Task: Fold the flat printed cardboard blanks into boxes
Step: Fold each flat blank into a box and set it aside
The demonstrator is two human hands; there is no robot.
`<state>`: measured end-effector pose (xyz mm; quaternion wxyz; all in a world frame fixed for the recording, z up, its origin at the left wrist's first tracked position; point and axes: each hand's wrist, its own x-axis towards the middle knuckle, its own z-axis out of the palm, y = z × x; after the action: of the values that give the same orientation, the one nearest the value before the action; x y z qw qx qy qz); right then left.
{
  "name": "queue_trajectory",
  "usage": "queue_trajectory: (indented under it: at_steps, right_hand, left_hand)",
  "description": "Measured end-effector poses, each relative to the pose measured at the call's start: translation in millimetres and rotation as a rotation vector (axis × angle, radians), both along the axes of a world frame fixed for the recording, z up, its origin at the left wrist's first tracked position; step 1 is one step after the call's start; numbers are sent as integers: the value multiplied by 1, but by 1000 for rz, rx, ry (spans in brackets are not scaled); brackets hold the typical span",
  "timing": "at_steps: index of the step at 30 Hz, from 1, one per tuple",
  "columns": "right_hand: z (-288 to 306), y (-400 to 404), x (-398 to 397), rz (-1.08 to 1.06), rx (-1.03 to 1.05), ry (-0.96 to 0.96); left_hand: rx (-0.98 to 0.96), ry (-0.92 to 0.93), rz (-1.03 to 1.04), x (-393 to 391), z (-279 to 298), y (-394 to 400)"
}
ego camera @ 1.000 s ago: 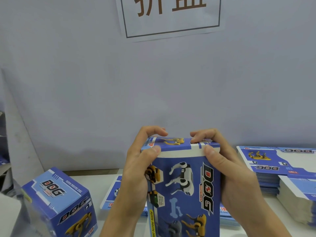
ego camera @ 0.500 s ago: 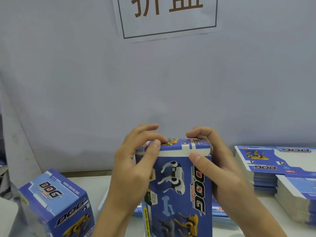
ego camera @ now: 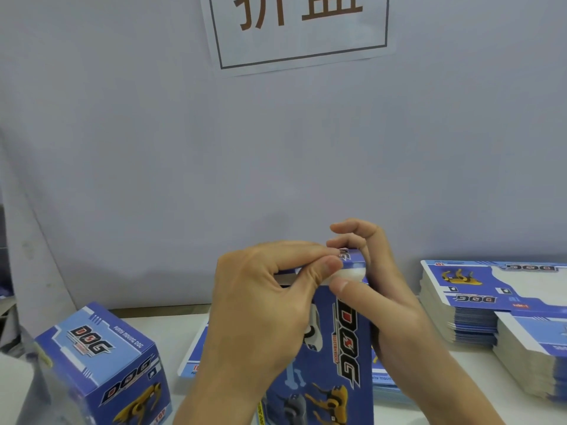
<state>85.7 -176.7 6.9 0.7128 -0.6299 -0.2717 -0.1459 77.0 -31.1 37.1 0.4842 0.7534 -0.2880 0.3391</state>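
Observation:
A tall blue box (ego camera: pixel 343 357) printed with "DOG" and robot dogs stands upright in front of me. My left hand (ego camera: pixel 264 317) lies across its top and front, with fingers over the lid and thumb pinching the white top flap. From the right side my right hand (ego camera: pixel 380 308) holds the box, thumb on the front under the flap and fingers curled behind the top edge. Most of the lid is hidden by my left hand.
A folded blue box (ego camera: pixel 101 366) stands at the lower left. Tall stacks of flat printed blanks (ego camera: pixel 478 302) sit at the right, and more blanks (ego camera: pixel 196 354) lie flat behind the held box. A grey wall with a paper sign (ego camera: pixel 300 29) rises close behind the white table (ego camera: pixel 171 329).
My left hand has slid rightward over the top of the box and now covers the lid. My right hand's fingers have lifted off the lid and curl behind the top right corner.

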Motion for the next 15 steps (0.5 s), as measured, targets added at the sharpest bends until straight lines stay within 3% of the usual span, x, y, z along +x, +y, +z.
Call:
queue_trajectory:
  at_steps: [7, 12, 15]
  right_hand:
    - [-7, -2, 1, 82, 92, 52]
    - [-14, -6, 8, 96, 143, 74]
    - [-16, -8, 11, 34, 114, 41]
  left_hand:
    - [58, 156, -61, 2, -4, 9]
    - [352, 156, -58, 7, -7, 27]
    - [339, 96, -52, 14, -12, 29]
